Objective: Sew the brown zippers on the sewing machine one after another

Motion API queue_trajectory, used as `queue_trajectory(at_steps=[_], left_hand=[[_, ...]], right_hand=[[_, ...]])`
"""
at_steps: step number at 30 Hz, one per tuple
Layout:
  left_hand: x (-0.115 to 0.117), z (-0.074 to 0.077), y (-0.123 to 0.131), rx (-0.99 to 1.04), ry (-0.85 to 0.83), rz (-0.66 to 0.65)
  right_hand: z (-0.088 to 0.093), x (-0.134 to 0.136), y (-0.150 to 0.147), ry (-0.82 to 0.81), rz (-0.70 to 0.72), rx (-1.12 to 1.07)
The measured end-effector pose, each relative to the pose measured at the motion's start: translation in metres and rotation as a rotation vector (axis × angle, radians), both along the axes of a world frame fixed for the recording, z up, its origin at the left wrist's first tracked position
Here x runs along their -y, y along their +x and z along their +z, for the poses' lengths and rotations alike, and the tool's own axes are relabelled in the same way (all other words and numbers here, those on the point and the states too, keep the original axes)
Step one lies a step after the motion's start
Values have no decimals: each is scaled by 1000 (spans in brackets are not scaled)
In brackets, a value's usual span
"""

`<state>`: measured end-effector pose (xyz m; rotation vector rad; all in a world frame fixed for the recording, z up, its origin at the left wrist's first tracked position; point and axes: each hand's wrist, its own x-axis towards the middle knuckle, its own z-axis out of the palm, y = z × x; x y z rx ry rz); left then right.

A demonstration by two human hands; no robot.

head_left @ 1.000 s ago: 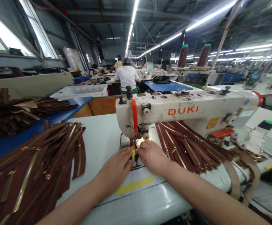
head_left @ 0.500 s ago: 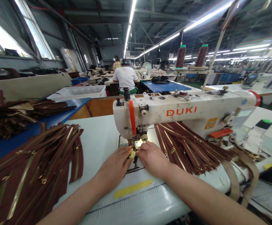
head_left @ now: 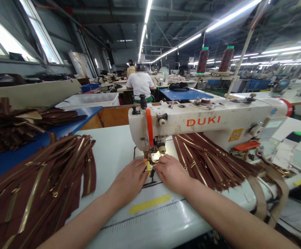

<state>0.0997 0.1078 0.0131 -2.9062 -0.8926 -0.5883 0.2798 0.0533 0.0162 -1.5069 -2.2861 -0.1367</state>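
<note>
Curling at one sewing machine [head_left: 177,119], mid-frame, left hand [head_left: 128,178] and right hand [head_left: 172,174] hide any grip (I cannot tell); two near zipper piles [head_left: 43,183] flank them; bare tabletop [head_left: 111,148] left of centre, its edge lower centre.

yellow bit [head_left: 148,167] by fingers [head_left: 139,166]: partly hidden, too small to tell | zipper pile [head_left: 49,173]: left edge cut

pale table [head_left: 111,147] | left zipper pile [head_left: 42,185] | sewing machine [head_left: 175,122] | right zipper pile [head_left: 211,164] | yellow strip [head_left: 150,204]
</note>
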Motion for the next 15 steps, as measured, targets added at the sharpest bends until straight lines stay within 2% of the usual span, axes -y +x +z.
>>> queue_trajectory(at_steps=[5, 9, 12, 15], left_hand=[[32, 4, -29, -8, 75, -11], [60, 15, -52, -12, 13, -58], [58, 26, -52, 3, -57, -90], [37, 35, -38, -52, -36, -81]], right_hand=[[1, 2, -2, -7, -4, -23], [-1, 2, -3, 0, 5, -21], [1, 3, -3, 3, 10, 12], [10, 10, -6, 6, 62, 97]])
